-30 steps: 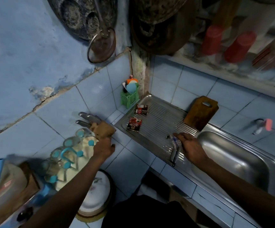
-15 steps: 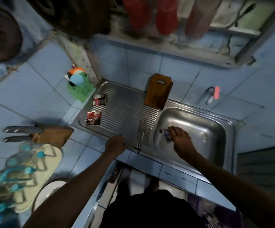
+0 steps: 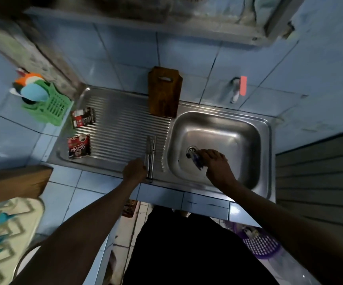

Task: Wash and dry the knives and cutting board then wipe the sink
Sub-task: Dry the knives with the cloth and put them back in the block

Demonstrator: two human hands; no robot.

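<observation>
Two steel knives (image 3: 151, 147) lie side by side on the ribbed drainboard (image 3: 121, 128), handles toward me. My left hand (image 3: 134, 170) sits against their handles at the front edge, fingers curled; whether it grips them is unclear. A brown wooden cutting board (image 3: 164, 91) leans upright against the tiled wall behind the drainboard. My right hand (image 3: 215, 163) is down in the steel sink basin (image 3: 228, 130), holding a small blue-and-white pad (image 3: 195, 158) right beside the drain (image 3: 191, 149).
Two red-and-black sachets (image 3: 83, 119) (image 3: 79, 146) lie on the drainboard's left side. A green basket (image 3: 51, 108) of utensils stands in the left corner. A tap (image 3: 238, 89) with a pink handle juts from the wall. A purple basket (image 3: 259, 243) sits on the floor.
My view swung from the left counter to the sink. My right hand carried the pad from the drainboard into the basin. My left hand left the knife block and came to the knife handles.
</observation>
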